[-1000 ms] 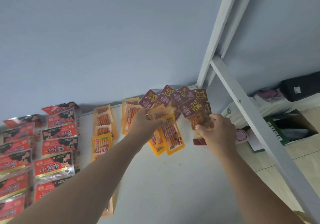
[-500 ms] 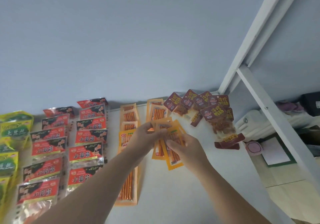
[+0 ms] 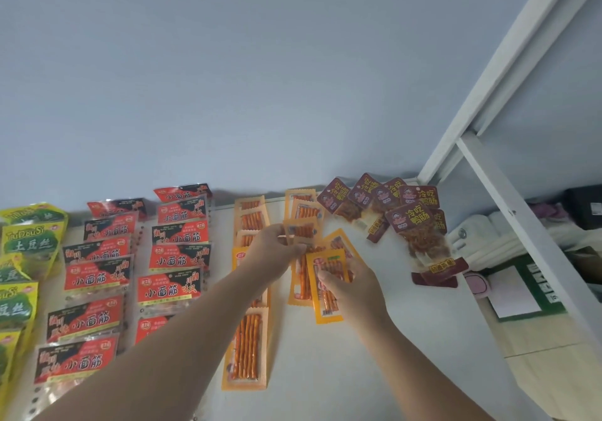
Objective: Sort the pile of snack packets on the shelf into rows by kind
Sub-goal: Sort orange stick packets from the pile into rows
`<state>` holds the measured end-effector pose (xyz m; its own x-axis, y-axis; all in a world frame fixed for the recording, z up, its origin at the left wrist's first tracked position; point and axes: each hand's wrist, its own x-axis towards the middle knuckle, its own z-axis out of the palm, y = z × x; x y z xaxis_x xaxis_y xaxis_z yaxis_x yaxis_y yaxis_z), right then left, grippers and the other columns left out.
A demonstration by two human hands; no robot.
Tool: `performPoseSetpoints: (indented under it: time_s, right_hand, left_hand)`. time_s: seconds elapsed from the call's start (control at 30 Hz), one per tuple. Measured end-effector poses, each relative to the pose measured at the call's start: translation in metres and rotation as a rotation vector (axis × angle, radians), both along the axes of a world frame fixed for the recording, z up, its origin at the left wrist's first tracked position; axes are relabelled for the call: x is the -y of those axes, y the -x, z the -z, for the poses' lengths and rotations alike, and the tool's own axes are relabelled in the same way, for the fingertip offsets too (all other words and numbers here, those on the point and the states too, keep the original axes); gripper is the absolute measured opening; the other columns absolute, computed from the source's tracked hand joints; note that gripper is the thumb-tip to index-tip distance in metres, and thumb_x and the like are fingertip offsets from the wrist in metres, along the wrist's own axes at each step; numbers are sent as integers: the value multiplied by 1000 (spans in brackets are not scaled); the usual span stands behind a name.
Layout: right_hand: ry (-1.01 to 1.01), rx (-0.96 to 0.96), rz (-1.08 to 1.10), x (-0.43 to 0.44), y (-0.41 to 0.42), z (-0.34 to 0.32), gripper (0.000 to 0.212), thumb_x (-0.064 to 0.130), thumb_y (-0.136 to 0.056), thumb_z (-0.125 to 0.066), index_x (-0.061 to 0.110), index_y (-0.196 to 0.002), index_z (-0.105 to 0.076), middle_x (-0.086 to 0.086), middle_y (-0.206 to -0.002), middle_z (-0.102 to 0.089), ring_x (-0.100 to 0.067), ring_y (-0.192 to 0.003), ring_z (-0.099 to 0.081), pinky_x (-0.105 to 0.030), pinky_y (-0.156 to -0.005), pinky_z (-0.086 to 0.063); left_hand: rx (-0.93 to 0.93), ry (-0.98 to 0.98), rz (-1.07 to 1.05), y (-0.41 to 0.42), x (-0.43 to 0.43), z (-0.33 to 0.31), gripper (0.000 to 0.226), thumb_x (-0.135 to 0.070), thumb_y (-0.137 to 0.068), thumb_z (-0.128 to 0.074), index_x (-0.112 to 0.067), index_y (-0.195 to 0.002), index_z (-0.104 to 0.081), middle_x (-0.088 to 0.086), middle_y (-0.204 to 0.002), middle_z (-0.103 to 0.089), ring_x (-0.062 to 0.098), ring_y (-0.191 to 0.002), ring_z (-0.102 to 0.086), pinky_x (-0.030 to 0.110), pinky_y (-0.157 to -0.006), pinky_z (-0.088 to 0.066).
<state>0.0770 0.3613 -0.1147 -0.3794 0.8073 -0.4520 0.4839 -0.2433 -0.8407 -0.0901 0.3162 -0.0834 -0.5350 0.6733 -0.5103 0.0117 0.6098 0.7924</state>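
Your right grip [image 3: 351,287] clamps an orange stick packet [image 3: 325,259] over the white shelf [image 3: 374,371], long axis running near-to-far, slightly tilted. Your left grip [image 3: 277,251] pinches a second orange packet [image 3: 301,232] just beyond, also lengthwise. Farther back, maroon packets [image 3: 413,221] lie fanned near the wall [image 3: 293,94].

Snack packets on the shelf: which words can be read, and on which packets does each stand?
"小面筋": on the red packets.
"TuDouSi": on the yellow-green packets.
"土豆丝": on the same yellow-green packets.
"冷吃鸭肠": on the dark red packets.
Orange packets: print too small to read.
All other small print: blurred.
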Motion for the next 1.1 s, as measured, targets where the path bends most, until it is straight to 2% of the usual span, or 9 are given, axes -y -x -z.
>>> performPoseSetpoints:
  time_s: [0.1, 0.27, 0.43, 0.53, 0.6, 0.8, 0.9, 1.0, 1.1]
  right_hand:
    - [-69, 46, 11, -2, 5, 4, 27, 41, -89, -71, 24, -110, -66, 6, -97, -74, -9, -80, -73, -23, -64, -61]
    - [-206, 137, -36, -1, 15, 7, 32, 39, -94, -64, 19, -119, -61, 4, -111, -67, -14, -99, -68, -9, -60, -50]
    - [-315, 193, -81, 8, 18, 9, 38, 33, -98, -59, 19, -133, -54, 3, -130, -63, -18, -119, -62, -33, -91, -59]
    - [-335, 236, -112, 13, 17, 8, 35, 39, -97, -59, 21, -127, -56, 3, -126, -64, -15, -110, -65, -21, -77, -57]
    - [-308, 228, -131, 15, 19, 7, 33, 42, -95, -61, 20, -120, -58, 2, -119, -66, -14, -102, -66, -9, -63, -45]
    - [-424, 383, -282, 14, 23, 2, 37, 54, -91, -61, 22, -109, -56, 6, -104, -61, -12, -91, -60, -11, -55, -34]
    - [-553, 461, -294, 12, 19, 1, 50, 63, -87, -59, 26, -121, -53, 9, -112, -58, -12, -104, -60, -18, -67, -44]
    - [-736, 476, -219, -3, 11, -3, 43, 54, -93, -55, 22, -123, -56, 5, -109, -60, -15, -102, -59, -21, -70, -43]
    - [-781, 621, -237, -27, 6, -7, 47, 53, -90, -61, 21, -125, -55, 1, -106, -60, -19, -98, -56, -30, -76, -47]
  left_hand:
    - [-75, 29, 83, 5, -9, 2, 13, -20, -96, -68, -26, -107, -66, -6, -100, -76, 10, -90, -73, 25, -70, -56]
    - [-168, 48, 134, 7, -18, 9, 22, -17, -96, -67, -28, -113, -61, -12, -100, -69, 5, -81, -68, 19, -61, -52]
    - [-262, 71, 147, 8, -23, 17, 24, -17, -100, -62, -24, -122, -58, -11, -102, -64, 2, -77, -63, 15, -57, -46]
    - [-297, 84, 139, 9, -24, 20, 24, -17, -99, -63, -23, -122, -58, -11, -100, -66, 4, -79, -65, 17, -57, -50]
    - [-340, 97, 154, 11, -23, 21, 25, -19, -97, -65, -23, -121, -58, -9, -101, -68, 4, -80, -66, 18, -58, -51]
    - [-432, 156, 187, 11, -23, 18, 32, -23, -97, -65, -21, -128, -57, -3, -113, -67, 10, -77, -68, 17, -51, -52]
    - [-452, 155, 220, 7, -19, 13, 34, -26, -99, -61, -22, -132, -54, -3, -119, -66, 7, -80, -65, 16, -53, -50]
    - [-452, 139, 231, 0, -7, 5, 44, -26, -101, -58, -19, -143, -48, 0, -137, -60, 3, -85, -59, 13, -60, -45]
    - [-444, 138, 220, -7, 10, 1, 58, -28, -101, -58, -19, -154, -37, 1, -153, -49, 17, -126, -58, 27, -93, -53]
